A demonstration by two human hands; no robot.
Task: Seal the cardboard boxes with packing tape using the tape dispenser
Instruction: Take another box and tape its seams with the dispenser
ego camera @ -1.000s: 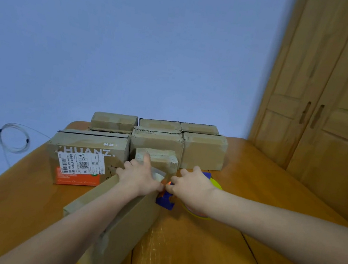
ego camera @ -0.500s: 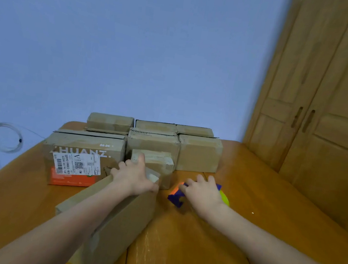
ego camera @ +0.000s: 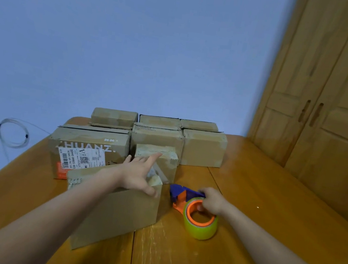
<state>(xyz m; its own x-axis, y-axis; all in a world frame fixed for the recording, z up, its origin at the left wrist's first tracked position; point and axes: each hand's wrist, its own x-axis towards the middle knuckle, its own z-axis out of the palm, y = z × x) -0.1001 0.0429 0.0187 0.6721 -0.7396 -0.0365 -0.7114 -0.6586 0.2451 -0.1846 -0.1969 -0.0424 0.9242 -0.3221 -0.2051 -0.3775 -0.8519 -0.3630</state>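
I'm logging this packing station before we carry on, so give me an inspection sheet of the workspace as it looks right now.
Surface: wooden table, seam down the middle.
Job's things: near cardboard box in front; tape dispenser, orange and blue with a green roll, beside it on the table.
Clutter: stacked boxes behind, labelled box at left.
Hands: left hand rests open on the near box; right hand grips the dispenser.
Cables: coiled wire by the wall.
Surroundings: blue wall, wooden doors.
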